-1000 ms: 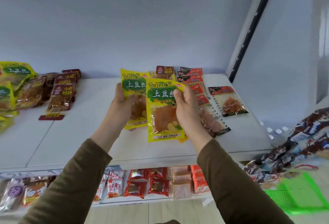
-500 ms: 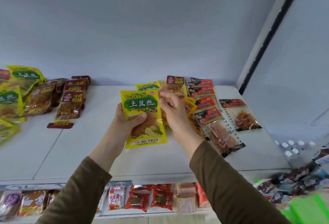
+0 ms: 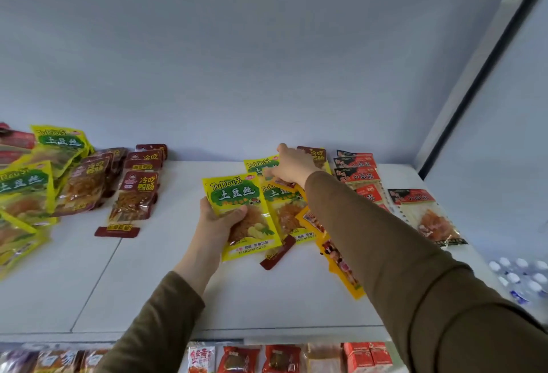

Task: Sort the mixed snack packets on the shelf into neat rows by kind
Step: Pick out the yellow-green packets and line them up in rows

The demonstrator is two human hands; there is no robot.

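My left hand point(image 3: 221, 218) grips a yellow packet point(image 3: 241, 215) just above the white shelf point(image 3: 166, 283). My right hand point(image 3: 292, 166) reaches to the back yellow packet point(image 3: 258, 163); I cannot tell if those fingers grip. Red packets point(image 3: 357, 174) sit right, brown packets point(image 3: 135, 195) left.

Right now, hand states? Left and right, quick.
Left hand: holding a yellow TuDouSi packet.
Right hand: reaching to the packets at the shelf's back; grip cannot be told.
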